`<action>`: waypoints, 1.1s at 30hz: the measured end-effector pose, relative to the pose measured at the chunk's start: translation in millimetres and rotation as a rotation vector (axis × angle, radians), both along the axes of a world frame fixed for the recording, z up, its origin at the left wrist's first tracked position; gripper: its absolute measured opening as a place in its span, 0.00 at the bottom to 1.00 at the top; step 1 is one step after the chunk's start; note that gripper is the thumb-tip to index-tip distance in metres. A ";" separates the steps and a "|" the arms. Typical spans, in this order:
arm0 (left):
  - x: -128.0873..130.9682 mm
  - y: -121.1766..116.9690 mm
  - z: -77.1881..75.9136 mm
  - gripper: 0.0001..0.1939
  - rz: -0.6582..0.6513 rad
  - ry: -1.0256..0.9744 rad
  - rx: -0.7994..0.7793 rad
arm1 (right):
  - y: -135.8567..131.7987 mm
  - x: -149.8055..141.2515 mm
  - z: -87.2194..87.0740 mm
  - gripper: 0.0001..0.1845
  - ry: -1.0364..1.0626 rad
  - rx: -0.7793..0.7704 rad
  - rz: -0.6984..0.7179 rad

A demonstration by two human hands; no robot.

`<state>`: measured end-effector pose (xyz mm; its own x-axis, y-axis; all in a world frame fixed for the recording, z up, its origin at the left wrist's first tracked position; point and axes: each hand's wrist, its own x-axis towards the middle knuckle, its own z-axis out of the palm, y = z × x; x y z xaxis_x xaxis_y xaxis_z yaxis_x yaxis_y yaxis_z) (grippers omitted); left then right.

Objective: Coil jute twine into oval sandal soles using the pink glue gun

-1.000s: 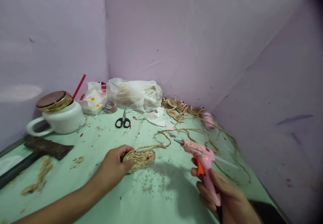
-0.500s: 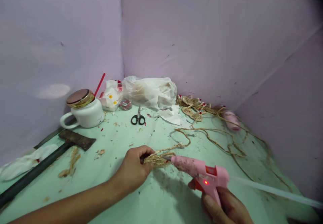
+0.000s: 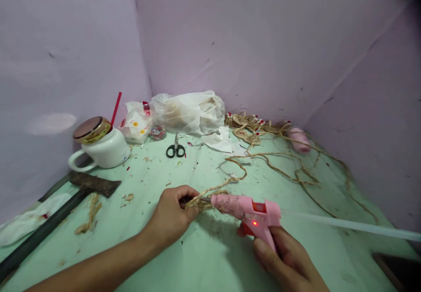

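Observation:
My left hand point(image 3: 176, 213) pinches a coiled piece of jute twine point(image 3: 215, 194) a little above the green table surface. In my right hand point(image 3: 286, 259) is a pink glue gun point(image 3: 245, 208), its red light lit and its body smudged. A long clear glue stick point(image 3: 345, 225) sticks out of the gun's back. The metal nozzle points left into the twine close to my left fingertips; whether it touches is hard to tell. From the coil a loose strand point(image 3: 241, 169) runs away across the table toward the back right.
Behind my hands lie black-handled scissors point(image 3: 175, 150), torn white paper point(image 3: 219, 140) and a plastic bag point(image 3: 194, 112). A hammer-like tool point(image 3: 95, 184) and a lidded white mug point(image 3: 110, 149) are at left. Finished-looking twine pieces point(image 3: 246, 135) and a pink spool point(image 3: 299, 140) sit back right.
The glue gun has moved left, bringing its nozzle closer to my left fingers and deeper over the twine coil. The whole view has shifted slightly.

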<state>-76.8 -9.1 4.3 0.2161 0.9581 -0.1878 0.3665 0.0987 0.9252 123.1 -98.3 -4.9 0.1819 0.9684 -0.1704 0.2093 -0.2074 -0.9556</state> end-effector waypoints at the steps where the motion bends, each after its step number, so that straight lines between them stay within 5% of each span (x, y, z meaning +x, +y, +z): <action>1: 0.1 -0.3 0.4 0.08 0.000 0.001 0.002 | 0.2 0.5 0.2 0.20 -0.017 0.005 0.005; 33: 0.5 -1.7 0.2 0.09 0.014 0.034 0.029 | 0.2 6.9 -8.9 0.16 -0.026 0.062 -0.039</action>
<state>-76.4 -10.8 4.5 0.1964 0.9661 -0.1674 0.3970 0.0777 0.9145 129.9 -98.0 -13.8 0.2236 0.9690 -0.1050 0.2273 -0.1566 -0.9612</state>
